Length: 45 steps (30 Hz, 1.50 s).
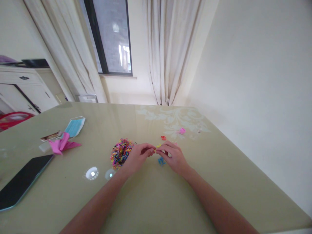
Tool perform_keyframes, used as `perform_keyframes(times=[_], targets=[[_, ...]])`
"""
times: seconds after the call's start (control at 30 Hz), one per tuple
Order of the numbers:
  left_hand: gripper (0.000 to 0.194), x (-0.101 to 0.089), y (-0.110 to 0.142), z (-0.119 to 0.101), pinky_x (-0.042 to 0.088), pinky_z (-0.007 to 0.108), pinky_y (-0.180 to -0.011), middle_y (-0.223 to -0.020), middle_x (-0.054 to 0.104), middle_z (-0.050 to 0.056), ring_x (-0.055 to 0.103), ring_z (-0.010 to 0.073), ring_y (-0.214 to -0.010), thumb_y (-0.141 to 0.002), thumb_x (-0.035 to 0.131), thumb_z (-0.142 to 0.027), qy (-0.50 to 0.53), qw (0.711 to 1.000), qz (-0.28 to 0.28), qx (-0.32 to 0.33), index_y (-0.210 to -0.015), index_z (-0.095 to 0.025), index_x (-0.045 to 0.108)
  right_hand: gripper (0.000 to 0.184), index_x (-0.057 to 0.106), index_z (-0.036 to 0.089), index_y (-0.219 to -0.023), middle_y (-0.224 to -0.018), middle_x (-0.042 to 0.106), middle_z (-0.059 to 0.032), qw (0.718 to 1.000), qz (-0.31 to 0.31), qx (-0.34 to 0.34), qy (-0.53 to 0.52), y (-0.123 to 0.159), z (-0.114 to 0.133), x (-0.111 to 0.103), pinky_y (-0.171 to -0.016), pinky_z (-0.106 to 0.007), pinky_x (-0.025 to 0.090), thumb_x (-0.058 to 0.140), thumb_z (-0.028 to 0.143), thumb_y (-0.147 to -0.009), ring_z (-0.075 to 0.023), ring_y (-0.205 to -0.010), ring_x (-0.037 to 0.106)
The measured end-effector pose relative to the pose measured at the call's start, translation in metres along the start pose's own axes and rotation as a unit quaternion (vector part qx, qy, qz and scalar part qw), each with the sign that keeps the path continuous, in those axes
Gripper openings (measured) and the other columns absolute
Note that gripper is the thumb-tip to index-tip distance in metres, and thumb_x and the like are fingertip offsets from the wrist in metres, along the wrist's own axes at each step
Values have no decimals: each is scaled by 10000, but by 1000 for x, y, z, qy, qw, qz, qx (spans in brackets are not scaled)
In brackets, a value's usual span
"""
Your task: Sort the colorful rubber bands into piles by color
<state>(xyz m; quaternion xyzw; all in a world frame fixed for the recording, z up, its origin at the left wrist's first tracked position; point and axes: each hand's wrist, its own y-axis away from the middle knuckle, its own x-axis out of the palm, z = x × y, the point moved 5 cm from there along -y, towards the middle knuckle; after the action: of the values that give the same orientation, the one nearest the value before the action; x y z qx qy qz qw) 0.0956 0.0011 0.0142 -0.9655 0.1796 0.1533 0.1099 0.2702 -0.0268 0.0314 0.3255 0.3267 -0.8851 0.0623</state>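
"Past two forearms (103, 198), holding what?"
"Pinching one tiny yellowish piece (155, 150) between left hand (138, 155) and right hand (174, 156), fingers narrow (details unclear)."
"Nearby?"
"Beside one multicolored tangle (120, 152) and one blue cluster (161, 161); open counter (231, 172) toward right edge."

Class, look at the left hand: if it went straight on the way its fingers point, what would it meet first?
The left hand would probably meet the right hand first, fingertip to fingertip, though the exact gap is unclear.

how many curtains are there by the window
2: the left curtain hangs left of the window, the right curtain to its right. More could be outside the view.
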Motion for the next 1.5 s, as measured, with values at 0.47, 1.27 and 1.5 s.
perform_keyframes(times=[0.47, 1.27, 1.5], targets=[[263, -45, 10, 11, 460, 512, -1024, -1214, 720, 162, 606, 359, -1226, -1003, 525, -259, -550, 831, -65, -54, -1119, -195, 752, 297, 735, 207, -781, -652, 582, 12, 935, -140, 177, -274, -5, -5, -39, -524, -248, 365, 784, 486, -868, -119, -577, 440], [142, -55, -2, 14, 535, 369, -837, -941, 804, 69, 740, 242, -907, -947, 573, -233, -334, 931, -142, -33, -906, -238, 708, 187, 768, 214, -1018, -996, 766, -80, 972, 60, 22, 225, -1, -51, 9, -840, -353, 528, 584, 239, -1040, -233, -908, 710], [326, -37, -6, 13, 615, 409, -905, -987, 835, 87, 784, 253, -963, -847, 713, -428, 16, 996, -88, -16, -1078, -199, 702, 207, 771, 229, -1034, -999, 753, -86, 994, -10, 15, 112, 1, -26, -4, -788, -326, 540, 583, 314, -1055, -201, -823, 692]])
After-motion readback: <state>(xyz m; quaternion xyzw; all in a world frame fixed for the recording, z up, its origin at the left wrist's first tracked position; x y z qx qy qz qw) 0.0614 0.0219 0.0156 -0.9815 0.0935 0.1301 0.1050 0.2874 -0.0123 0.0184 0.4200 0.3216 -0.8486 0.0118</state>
